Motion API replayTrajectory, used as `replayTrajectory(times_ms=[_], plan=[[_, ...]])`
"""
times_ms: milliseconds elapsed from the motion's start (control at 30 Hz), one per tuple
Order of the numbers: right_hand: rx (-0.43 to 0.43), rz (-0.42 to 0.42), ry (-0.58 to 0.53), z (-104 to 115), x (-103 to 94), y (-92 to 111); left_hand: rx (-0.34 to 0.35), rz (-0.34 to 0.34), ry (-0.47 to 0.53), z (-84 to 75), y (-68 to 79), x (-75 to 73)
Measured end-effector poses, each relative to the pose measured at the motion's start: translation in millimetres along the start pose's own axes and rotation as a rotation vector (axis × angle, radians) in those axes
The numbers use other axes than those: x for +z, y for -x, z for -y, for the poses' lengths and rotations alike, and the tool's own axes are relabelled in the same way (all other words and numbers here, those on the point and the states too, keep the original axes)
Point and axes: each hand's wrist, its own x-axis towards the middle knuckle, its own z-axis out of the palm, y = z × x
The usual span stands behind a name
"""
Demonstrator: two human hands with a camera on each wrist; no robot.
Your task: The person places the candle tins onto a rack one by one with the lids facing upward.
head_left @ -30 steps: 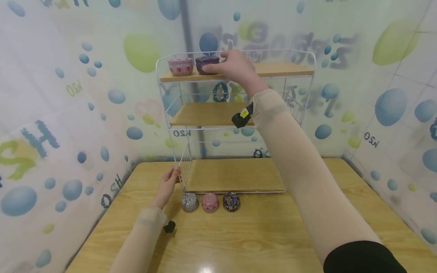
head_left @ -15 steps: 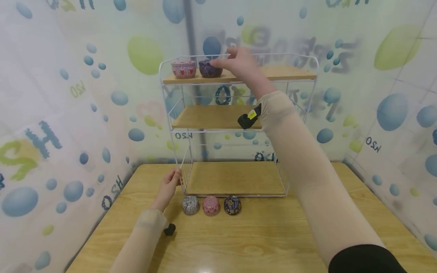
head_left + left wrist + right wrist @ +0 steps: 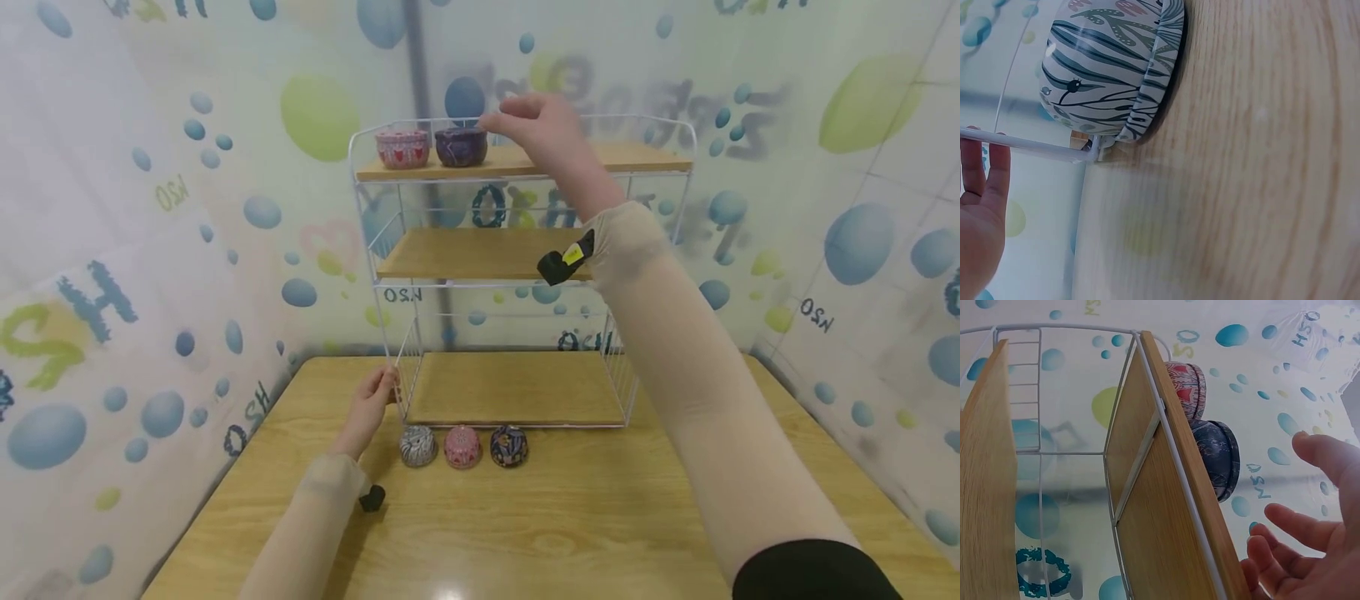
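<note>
On the left of the top shelf, a pink heart-patterned tin [image 3: 402, 151] and a dark purple tin [image 3: 461, 147] stand side by side, rims up. My right hand [image 3: 551, 137] hovers just right of the purple tin, fingers spread and holding nothing; the right wrist view shows a gap between fingers and tin. Low down, my left hand [image 3: 369, 404] holds the left front post of the white wire rack [image 3: 1035, 147], its fingertips hooked behind the bar. Near it a grey-and-white leaf-patterned tin [image 3: 1104, 69] rests rim down on the table.
Along the rack's front edge, a pink tin [image 3: 462, 447] and a dark floral tin [image 3: 509, 446] sit in a row with the grey one. The rack has a wooden middle shelf [image 3: 465, 252] and bottom shelf [image 3: 517, 387]. Behind it hangs a patterned wall sheet [image 3: 315, 117].
My right hand has let go of the purple tin and drawn away to the right and slightly up. The tin stays on the top shelf; my left hand keeps its hold on the post.
</note>
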Motion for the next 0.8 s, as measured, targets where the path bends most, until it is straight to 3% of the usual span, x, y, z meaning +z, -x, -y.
replayTrajectory(times_ms=[200, 500, 800], plan=[[-0.074, -0.038, -0.003, -0.2, -2.7, 11.6, -0.003, 0.004, -0.025, -16.8, 5.4, 2.4], [-0.186, -0.050, 0.031, -12.1, -0.9, 31.7, 0.036, 0.002, -0.015, -18.4, 4.2, 3.0], [-0.218, -0.015, 0.035, -35.5, 7.7, 65.2, 0.035, 0.017, 0.012, -23.3, 1.4, 5.7]])
